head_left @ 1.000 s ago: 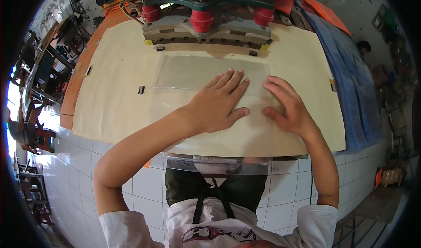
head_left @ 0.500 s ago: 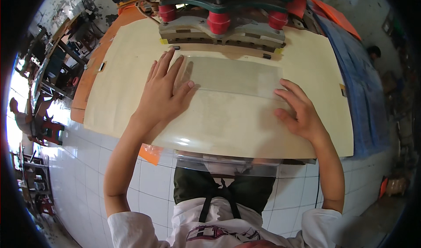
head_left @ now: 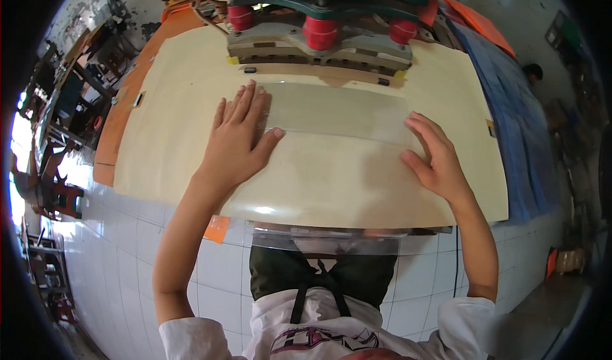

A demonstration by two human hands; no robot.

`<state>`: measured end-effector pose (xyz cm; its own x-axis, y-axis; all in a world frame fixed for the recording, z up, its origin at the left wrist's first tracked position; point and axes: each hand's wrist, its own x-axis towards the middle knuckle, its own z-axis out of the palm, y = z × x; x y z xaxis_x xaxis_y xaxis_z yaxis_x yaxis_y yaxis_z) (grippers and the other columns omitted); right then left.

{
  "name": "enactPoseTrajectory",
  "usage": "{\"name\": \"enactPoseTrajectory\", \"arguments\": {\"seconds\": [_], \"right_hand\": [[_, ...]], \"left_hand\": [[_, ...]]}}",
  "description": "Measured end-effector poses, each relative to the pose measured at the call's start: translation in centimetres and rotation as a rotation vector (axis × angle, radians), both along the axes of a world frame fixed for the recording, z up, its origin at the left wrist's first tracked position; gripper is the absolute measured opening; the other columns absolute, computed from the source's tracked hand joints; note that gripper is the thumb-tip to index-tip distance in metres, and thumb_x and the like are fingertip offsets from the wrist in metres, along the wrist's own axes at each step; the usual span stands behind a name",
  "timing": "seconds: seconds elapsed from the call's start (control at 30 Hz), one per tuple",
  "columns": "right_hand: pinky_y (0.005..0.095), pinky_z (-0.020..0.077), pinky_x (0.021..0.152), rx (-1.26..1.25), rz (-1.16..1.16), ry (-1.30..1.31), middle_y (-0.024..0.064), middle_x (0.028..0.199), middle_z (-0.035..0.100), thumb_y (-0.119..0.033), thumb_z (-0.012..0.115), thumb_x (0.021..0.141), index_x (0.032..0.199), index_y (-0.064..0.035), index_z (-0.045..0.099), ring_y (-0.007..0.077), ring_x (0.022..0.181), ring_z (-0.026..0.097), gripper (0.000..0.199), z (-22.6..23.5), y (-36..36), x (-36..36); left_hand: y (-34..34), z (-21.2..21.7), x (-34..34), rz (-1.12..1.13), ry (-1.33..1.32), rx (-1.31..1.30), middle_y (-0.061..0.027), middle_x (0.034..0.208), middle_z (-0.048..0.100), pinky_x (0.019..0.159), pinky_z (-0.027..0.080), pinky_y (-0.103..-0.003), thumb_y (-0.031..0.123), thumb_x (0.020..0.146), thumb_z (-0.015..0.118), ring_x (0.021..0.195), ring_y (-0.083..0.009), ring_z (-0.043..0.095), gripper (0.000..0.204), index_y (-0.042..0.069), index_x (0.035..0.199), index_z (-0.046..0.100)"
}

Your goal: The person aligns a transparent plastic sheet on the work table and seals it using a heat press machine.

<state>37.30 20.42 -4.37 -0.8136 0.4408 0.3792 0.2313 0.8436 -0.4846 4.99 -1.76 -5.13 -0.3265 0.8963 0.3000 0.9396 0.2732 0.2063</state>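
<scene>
A clear, rectangular plastic sheet [head_left: 338, 110] lies flat on the cream-coloured work surface [head_left: 306, 181], just in front of a press. My left hand [head_left: 236, 137] rests palm down at its left end. The fingers there are stretched out, pointing away from me, and the thumb reaches the sheet's near left corner. At the opposite end is my right hand [head_left: 440, 159], its fingers bent lightly and apart from the thumb. Its fingertips are at the sheet's right edge; whether they press on it I cannot tell. Neither hand grips anything.
The press head [head_left: 319, 44], with red cylinders and a green frame, stands behind the sheet. Two small dark blocks [head_left: 250, 71] sit before it. Blue cloth [head_left: 516, 137] hangs at the right. More clear plastic [head_left: 325, 237] lies below the front edge, near an orange piece [head_left: 217, 229].
My left hand has drawn back slightly from the press, its fingertips now farther from the small dark block. The right hand stays at the sheet's right edge. The whole view has shifted a little.
</scene>
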Motion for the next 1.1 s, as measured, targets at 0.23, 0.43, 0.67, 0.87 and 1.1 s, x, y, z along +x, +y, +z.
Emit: {"name": "enactPoseTrajectory", "arguments": {"seconds": [0.23,0.43,0.67,0.87,1.1], "right_hand": [[0.0466,0.0437,0.114,0.098,0.003,-0.060,0.0252,0.145,0.059,-0.027,0.078,0.093,0.134,0.0002,0.064,0.0429,0.136,0.054,0.051,-0.3,0.2,0.0],[0.0480,0.0439,0.114,0.132,0.000,-0.067,0.0247,0.144,0.059,-0.031,0.077,0.094,0.133,-0.0001,0.065,0.0431,0.135,0.054,0.051,-0.1,0.0,0.0],[0.0479,0.0441,0.114,0.119,-0.041,-0.029,0.0230,0.144,0.060,-0.030,0.078,0.093,0.135,-0.0008,0.063,0.0426,0.135,0.054,0.053,-0.4,0.2,-0.2],[0.0429,0.0438,0.116,-0.134,-0.010,0.097,0.0215,0.142,0.060,-0.020,0.076,0.095,0.137,0.0005,0.059,0.0341,0.135,0.057,0.050,-0.9,0.4,-0.6],[0.0364,0.0490,0.106,-0.931,-0.100,0.288,0.0157,0.129,0.062,-0.017,0.070,0.099,0.147,0.0016,0.047,0.0218,0.118,0.063,0.057,2.4,1.3,-2.6]], "left_hand": [[0.2,0.2,0.2,0.014,0.076,-0.036,-0.0197,0.170,0.032,0.130,0.010,-0.052,0.048,0.103,0.055,0.159,-0.0350,0.027,0.073,0.005,0.160,0.042],[0.3,0.3,0.3,-0.015,0.090,-0.039,-0.0196,0.168,0.035,0.130,0.008,-0.053,0.049,0.104,0.052,0.158,-0.0355,0.028,0.071,0.005,0.158,0.045],[0.4,0.1,0.4,-0.034,0.126,-0.035,-0.0201,0.166,0.040,0.129,0.006,-0.057,0.049,0.104,0.051,0.157,-0.0358,0.030,0.069,0.003,0.155,0.049],[0.3,-0.2,0.4,-0.043,0.135,0.002,-0.0199,0.164,0.043,0.129,0.007,-0.058,0.049,0.104,0.051,0.156,-0.0364,0.032,0.068,0.002,0.153,0.051],[0.1,-0.7,0.0,-0.053,0.133,0.029,-0.0193,0.163,0.044,0.128,0.012,-0.061,0.050,0.104,0.052,0.155,-0.0371,0.033,0.068,0.002,0.152,0.052]]}}
